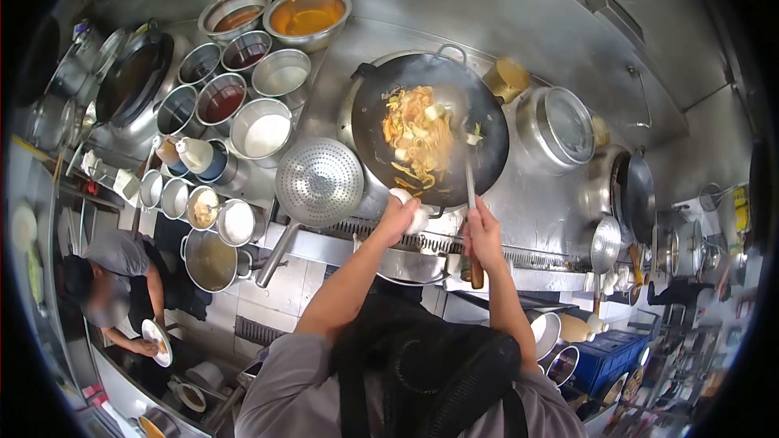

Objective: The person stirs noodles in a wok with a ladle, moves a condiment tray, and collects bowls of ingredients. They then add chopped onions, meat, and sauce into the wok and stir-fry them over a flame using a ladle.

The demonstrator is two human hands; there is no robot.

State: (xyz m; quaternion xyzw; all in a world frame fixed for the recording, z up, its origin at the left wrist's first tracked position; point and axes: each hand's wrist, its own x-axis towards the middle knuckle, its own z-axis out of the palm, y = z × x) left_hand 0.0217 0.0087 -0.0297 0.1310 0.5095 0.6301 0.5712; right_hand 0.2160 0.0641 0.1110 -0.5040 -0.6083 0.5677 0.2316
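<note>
Grey stainless-steel tabletop (527, 207) is holding one round black metal wok (492, 150) beneath two bare hands

Smooth steel is shining all around the wok, which is sitting right in front of the person. One long metal utensil with a brown wooden handle (471, 182) is pointing away from the body, its long axis running nearly straight ahead and leaning slightly left; its far end is resting inside the wok, its shape hard to make out. The right hand (484, 235) is gripping this utensil, the fingers closing around it. The left hand (395, 221) is bunching one crumpled white cloth (417, 220) at the wok's near edge, fingers curled in; whether they are also clasping the rim, one cannot tell.

Inside the wok, a loose heap of yellow-brown, strip-like food with pale chunks (418, 142) is lying left of the utensil's shaft. One round perforated metal skimmer (319, 182) is lying beside the wok, its straight handle pointing back toward the person and to the left. Farther left, two wide shiny steel bowls (346, 12) are standing behind six round metal containers (234, 127), and four smaller metal pots (251, 233) are lining up nearer the person.
</note>
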